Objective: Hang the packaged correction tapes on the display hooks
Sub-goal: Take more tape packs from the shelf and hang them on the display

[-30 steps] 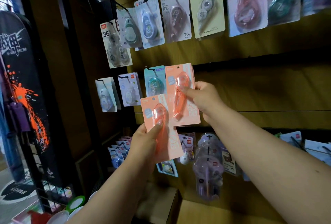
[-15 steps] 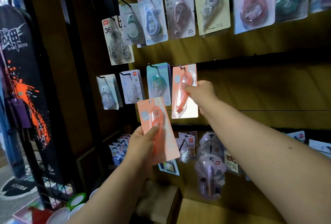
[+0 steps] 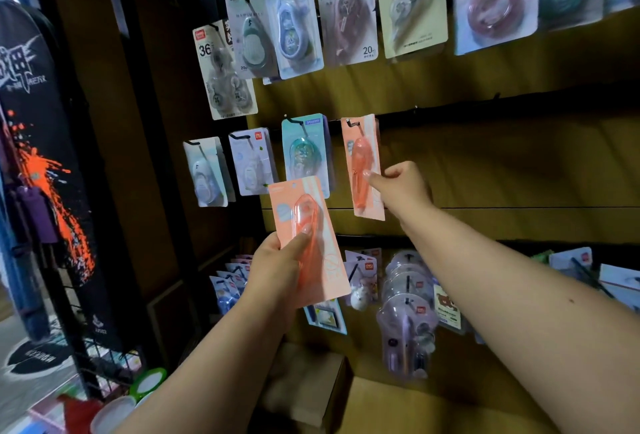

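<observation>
An orange packaged correction tape (image 3: 363, 159) hangs on a black display hook (image 3: 352, 122) in the middle row of the wooden wall. My right hand (image 3: 401, 187) pinches its right edge at mid height. My left hand (image 3: 277, 265) holds a second orange packaged correction tape (image 3: 308, 239) lower and to the left, tilted, thumb pressed on its clear blister. It overlaps the bottom of a teal pack (image 3: 304, 149) hanging beside the orange one.
More tape packs hang in a top row (image 3: 346, 10) and at the left of the middle row (image 3: 251, 161). Below are further hooks with purple round packs (image 3: 407, 312). A black metal rack (image 3: 90, 170) stands left. A cardboard box (image 3: 311, 388) sits below.
My right hand slid the orange pack back along the hook and shifted from its front to its right edge. My left hand with the second pack has barely moved.
</observation>
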`<state>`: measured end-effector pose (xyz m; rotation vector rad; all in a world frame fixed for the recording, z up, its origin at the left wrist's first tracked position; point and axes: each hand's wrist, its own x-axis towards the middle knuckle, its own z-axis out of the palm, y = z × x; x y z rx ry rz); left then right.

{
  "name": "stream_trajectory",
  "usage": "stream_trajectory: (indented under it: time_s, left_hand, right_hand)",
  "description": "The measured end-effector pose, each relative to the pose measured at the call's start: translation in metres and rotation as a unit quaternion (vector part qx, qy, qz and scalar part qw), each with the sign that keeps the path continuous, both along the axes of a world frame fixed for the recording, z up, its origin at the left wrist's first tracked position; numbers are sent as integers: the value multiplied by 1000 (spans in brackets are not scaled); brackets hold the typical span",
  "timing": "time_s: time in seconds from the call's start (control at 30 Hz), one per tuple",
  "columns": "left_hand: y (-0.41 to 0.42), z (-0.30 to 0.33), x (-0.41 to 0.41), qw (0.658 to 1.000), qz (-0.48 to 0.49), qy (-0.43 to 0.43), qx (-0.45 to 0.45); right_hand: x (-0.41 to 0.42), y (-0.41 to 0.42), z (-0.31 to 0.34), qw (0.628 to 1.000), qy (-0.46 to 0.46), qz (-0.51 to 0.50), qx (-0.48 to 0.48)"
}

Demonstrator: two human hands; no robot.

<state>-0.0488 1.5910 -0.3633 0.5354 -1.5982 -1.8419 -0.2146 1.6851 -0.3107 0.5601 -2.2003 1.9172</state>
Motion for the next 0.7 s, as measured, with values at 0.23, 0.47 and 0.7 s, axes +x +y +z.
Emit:
stream_trajectory:
  time_s: [0.23, 0.47, 0.7]
  left_hand:
    - [16, 4, -3, 999, -22, 3, -26]
    - [30, 15, -4, 998, -40, 0, -53]
    - [30, 20, 1, 997, -46, 19, -57]
  right_hand:
    - [42, 21, -26, 992, 7, 122, -23]
    - [78, 29, -27, 959, -60, 271, -60]
    - [74, 31, 2, 969, -10, 235, -76]
